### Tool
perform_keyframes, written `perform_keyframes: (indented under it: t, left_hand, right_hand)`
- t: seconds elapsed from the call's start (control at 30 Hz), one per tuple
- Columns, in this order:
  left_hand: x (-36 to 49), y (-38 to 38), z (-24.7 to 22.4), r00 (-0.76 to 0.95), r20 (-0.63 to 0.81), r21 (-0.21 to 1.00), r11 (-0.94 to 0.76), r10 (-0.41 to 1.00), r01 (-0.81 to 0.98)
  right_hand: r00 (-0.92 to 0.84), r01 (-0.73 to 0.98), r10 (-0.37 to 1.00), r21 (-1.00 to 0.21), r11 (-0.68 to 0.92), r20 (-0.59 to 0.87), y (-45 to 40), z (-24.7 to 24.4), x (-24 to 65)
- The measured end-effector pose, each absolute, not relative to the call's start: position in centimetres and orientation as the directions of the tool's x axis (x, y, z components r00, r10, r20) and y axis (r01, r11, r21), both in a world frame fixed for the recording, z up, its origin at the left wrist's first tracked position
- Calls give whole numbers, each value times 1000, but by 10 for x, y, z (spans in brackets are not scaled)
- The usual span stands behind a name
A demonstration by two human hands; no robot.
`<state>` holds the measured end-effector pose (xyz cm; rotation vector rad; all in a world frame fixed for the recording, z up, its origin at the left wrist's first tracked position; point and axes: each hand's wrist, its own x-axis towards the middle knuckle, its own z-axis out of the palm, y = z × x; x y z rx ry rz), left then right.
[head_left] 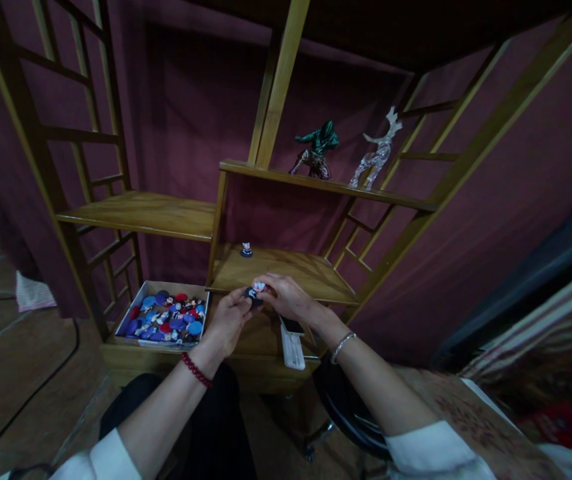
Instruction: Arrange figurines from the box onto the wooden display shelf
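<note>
Between my two hands is a small figurine (258,287) with a white top and a dark round base. My left hand (229,320) pinches the dark base, while the fingers of my right hand (286,295) close on the white upper part. A similar small figurine (247,250) stands upright on the middle wooden shelf (286,267), just beyond my hands. To the left of my left hand, a white open box (142,293) holds many small figurines with blue, red and purple round bases.
A green-cloaked figure (319,148) and a clear deer statuette (377,153) stand on the upper shelf (326,185). A phone (292,326) and a white flat item (293,353) lie below my right hand. A black stool (351,407) is at lower right.
</note>
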<state>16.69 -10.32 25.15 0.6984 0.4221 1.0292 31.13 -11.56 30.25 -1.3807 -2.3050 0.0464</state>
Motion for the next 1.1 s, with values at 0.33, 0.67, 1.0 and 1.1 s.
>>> perform_keyframes:
  t: [0.33,0.67,1.0,1.1]
  left_hand:
    - [159,-102,256,469,0,652,355,883,-670]
    - [158,-103,249,476,-42,628,394,879,-672]
    - [155,-105,246,475,-9,649,366,880,-667]
    - [153,-104,248,478,-1,643,367,878,-673]
  right_hand:
    - [-375,810,859,-329,487,349,-115,310,307]
    - [-367,822,870,-324,469,328,-113,305,303]
    - [-398,834,855,-258,488,331,-113,307,298]
    - [-399,836,856,-253,487,327,-113,308,297]
